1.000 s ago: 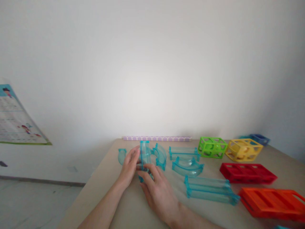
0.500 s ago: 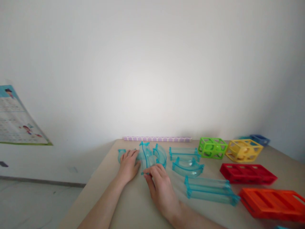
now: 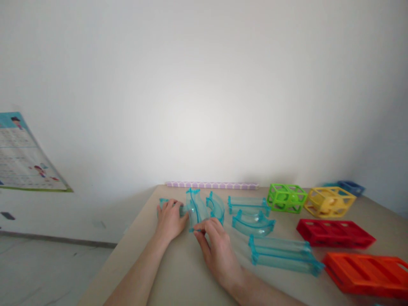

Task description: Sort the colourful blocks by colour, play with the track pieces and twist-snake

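My left hand [image 3: 170, 219] reaches over a small translucent blue track piece [image 3: 162, 200] at the left of the table, its fingers bent over it and hiding most of it. Just to its right lies another translucent blue track piece [image 3: 194, 208], pointing away from me. My right hand [image 3: 217, 244] pinches the near end of that piece between thumb and fingertips. Left thumb and middle piece are close together; whether the two pieces touch is hidden. A curved blue track piece [image 3: 216, 206] lies right behind my right hand.
Further right lie a straight track piece [image 3: 247, 204], a curved one [image 3: 255, 225] and a longer straight one [image 3: 282, 255]. Beyond are green [image 3: 287, 197] and yellow [image 3: 330, 200] frame blocks, red [image 3: 334, 233] and orange [image 3: 366, 274] blocks. A purple patterned strip [image 3: 212, 185] runs along the wall.
The view has shifted slightly, so the things on the table sit a little further right. Both hands stay at nearly the same places on the same pieces.
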